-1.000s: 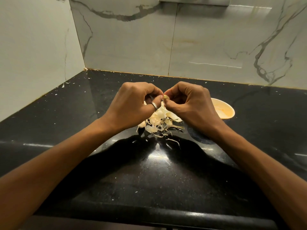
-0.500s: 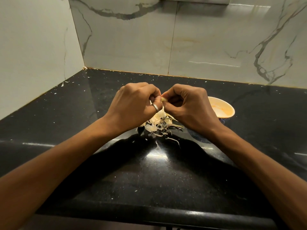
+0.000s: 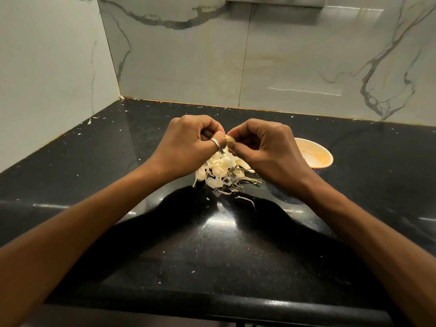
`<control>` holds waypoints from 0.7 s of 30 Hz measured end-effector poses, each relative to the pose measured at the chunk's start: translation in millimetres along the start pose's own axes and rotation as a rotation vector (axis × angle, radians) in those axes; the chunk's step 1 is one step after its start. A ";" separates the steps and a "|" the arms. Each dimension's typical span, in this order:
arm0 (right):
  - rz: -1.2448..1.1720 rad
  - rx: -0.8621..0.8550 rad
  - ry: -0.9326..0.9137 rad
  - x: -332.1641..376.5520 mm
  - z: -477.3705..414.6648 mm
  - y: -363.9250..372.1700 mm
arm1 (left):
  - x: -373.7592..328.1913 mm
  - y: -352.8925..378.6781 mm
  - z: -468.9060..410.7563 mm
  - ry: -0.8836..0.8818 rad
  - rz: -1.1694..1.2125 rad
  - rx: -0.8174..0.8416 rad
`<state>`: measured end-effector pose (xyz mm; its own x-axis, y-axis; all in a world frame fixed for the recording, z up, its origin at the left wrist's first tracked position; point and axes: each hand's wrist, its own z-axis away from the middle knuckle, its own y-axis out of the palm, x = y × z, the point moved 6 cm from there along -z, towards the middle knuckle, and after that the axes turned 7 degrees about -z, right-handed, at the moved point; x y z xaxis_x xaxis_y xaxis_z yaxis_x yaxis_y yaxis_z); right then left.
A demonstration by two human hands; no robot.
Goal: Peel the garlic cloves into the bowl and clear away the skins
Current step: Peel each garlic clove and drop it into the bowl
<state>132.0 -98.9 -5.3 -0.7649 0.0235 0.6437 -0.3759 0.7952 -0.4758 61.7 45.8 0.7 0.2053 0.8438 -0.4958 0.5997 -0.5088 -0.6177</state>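
A small pale garlic clove (image 3: 230, 139) is held between both hands above the black counter. My left hand (image 3: 188, 145), with a ring on the thumb, pinches it from the left with curled fingers. My right hand (image 3: 264, 147) pinches it from the right. Under the hands lies a heap of garlic cloves and papery skins (image 3: 221, 171). A bowl (image 3: 318, 154) with a pale orange inside stands just right of my right hand, partly hidden by the wrist.
The black stone counter (image 3: 212, 244) meets marble-patterned walls at the back and left, forming a corner (image 3: 120, 97). Small skin flakes are scattered along the back edge and left side. The counter's rounded front edge (image 3: 212, 305) runs across the bottom.
Both hands stay together on the clove with small finger shifts; the clove now shows a little more between the fingertips. The heap and bowl have not moved.
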 end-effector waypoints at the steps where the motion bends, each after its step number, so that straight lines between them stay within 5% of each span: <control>1: -0.012 0.005 0.010 -0.7 -0.1 0.2 | 0.8 -0.2 -0.2 -0.011 0.008 0.007; 12: -0.567 0.061 0.318 -9.8 1.3 4.6 | 9.6 3.1 -1.9 -0.127 0.126 0.054; 21: -0.663 0.102 0.383 -9.1 1.7 9.4 | 11.9 0.9 -1.1 -0.153 0.117 0.051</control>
<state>134.5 -92.7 -16.7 -0.1357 -0.2155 0.9670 -0.7530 0.6567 0.0407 65.5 55.6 -5.1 0.1495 0.7445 -0.6507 0.5377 -0.6135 -0.5784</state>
